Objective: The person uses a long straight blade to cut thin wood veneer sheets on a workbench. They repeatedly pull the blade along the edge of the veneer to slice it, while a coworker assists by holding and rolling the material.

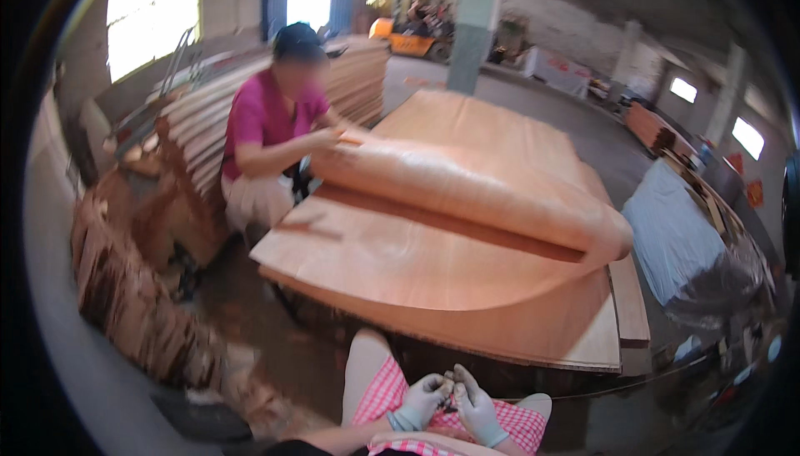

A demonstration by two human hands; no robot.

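Note:
My left hand (427,396) and my right hand (475,408), both in pale gloves, meet over my lap. Their fingertips pinch together around something small and dark that I cannot make out. Beneath them is a pink-and-white checked cloth (382,393) over my legs. Beyond my knees stands a broad stack of thin wood sheets (533,327). On top of it a large veneer sheet (467,189) is curled over into a long roll. Neither of my hands touches the sheets.
At the far left of the stack a person (267,127) in a magenta shirt and dark cap has both hands at the roll's end. Torn veneer scraps (142,323) heap up on the left. Plastic-covered goods (675,231) stand right; a forklift (414,27) and pillar (475,27) stand behind.

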